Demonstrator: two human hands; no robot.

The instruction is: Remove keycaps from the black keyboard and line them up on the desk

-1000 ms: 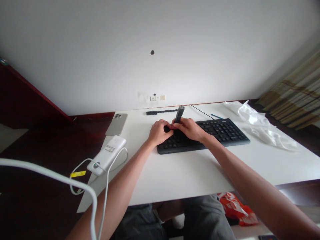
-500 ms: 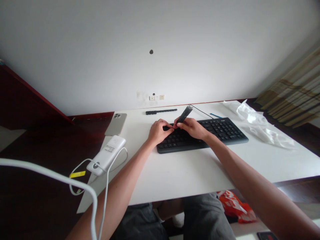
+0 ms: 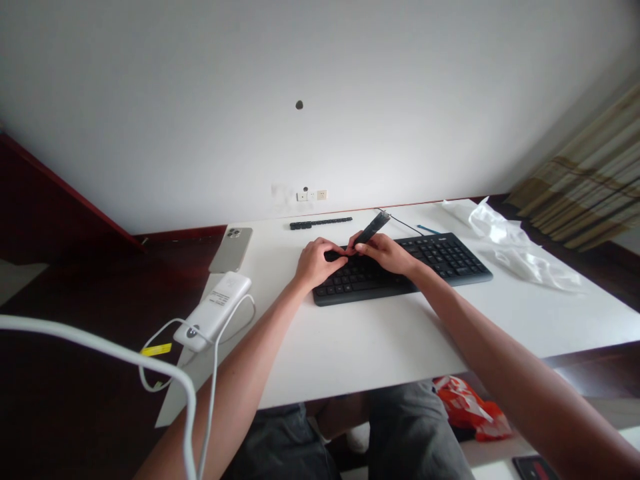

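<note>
A black computer keyboard [image 3: 445, 257] lies on the white table, under both my hands. My right hand [image 3: 383, 252] is closed around a dark, flat bar [image 3: 374, 227], which slants up to the right and has a paler end; its exact kind is unclear. Over the keyboard's upper left part, my left hand [image 3: 320, 260] has its thumb and index finger pinched together. Those fingertips meet the right hand's fingertips, and whatever is between them is too small to tell. Behind the hands, a row of small black keycaps [image 3: 320, 223] lies near the table's back edge.
At the left are a phone [image 3: 233, 250] and a white power bank [image 3: 215, 310] with a white cable [image 3: 216, 373]. A thin blue tool [image 3: 429, 229] lies behind the keyboard. Crumpled clear plastic [image 3: 505, 233] is at the right. Wall sockets [image 3: 312, 196] sit beyond the table.
The view has shifted slightly. The dark bar leans a little more to the right in my right hand; both hands stay at the same spot on the keyboard.
</note>
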